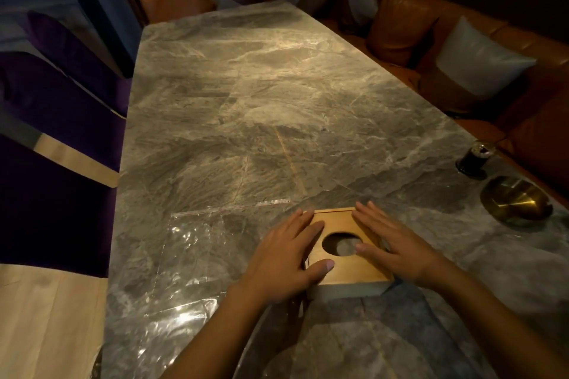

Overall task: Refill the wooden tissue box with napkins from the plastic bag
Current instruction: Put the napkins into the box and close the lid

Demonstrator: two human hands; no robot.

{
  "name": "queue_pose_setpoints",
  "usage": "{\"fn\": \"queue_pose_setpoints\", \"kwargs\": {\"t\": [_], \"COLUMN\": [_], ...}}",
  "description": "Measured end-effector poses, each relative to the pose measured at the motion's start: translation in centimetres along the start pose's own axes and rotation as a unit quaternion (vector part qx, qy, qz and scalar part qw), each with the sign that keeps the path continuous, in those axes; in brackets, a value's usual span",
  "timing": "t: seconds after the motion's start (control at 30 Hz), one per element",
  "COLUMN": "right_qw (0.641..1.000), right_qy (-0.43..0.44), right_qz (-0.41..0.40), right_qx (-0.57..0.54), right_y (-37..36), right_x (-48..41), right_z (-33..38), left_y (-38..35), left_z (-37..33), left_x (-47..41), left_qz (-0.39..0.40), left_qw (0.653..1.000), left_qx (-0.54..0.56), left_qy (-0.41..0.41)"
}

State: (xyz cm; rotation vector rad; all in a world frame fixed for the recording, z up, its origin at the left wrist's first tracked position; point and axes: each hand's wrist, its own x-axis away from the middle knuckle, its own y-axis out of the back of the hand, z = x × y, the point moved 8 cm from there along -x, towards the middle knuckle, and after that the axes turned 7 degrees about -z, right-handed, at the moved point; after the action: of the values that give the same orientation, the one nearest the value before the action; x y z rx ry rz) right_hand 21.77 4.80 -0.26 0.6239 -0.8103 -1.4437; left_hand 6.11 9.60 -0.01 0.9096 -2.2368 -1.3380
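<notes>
Basically both sets of fingers lie flat and spread, gripping nothing: left hand presses the box's left edge, right hand its right, likely seating the lid on the wooden tissue box. Smooth square wood, round hole on top, something pale inside. Left of my fingers, the plastic bag lies flat, clear, crinkly, seemingly empty, on the veined marble surface.

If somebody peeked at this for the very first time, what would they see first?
Probably the two hands, left hand and right hand, lying flat on a wooden tissue box with a round hole, near the table's close edge. Next, the crinkly clear plastic bag shining to the left, and a gold dish at far right.
</notes>
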Motion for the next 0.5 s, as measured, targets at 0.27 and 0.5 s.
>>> {"fn": "queue_pose_setpoints", "kwargs": {"t": [0.27,0.5], "right_qw": [0.995,0.984], "right_qy": [-0.009,-0.025], "right_qz": [0.001,-0.044], "right_qx": [0.099,0.173], "right_y": [0.0,1.4], "right_x": [0.2,-0.7], "right_z": [0.6,3.8], "left_y": [0.0,2.2], "left_z": [-0.1,0.4], "left_x": [0.1,0.0], "left_qz": [0.001,-0.042], "left_qw": [1.0,0.999], "left_qx": [-0.027,-0.029], "left_qy": [-0.011,0.003]}}
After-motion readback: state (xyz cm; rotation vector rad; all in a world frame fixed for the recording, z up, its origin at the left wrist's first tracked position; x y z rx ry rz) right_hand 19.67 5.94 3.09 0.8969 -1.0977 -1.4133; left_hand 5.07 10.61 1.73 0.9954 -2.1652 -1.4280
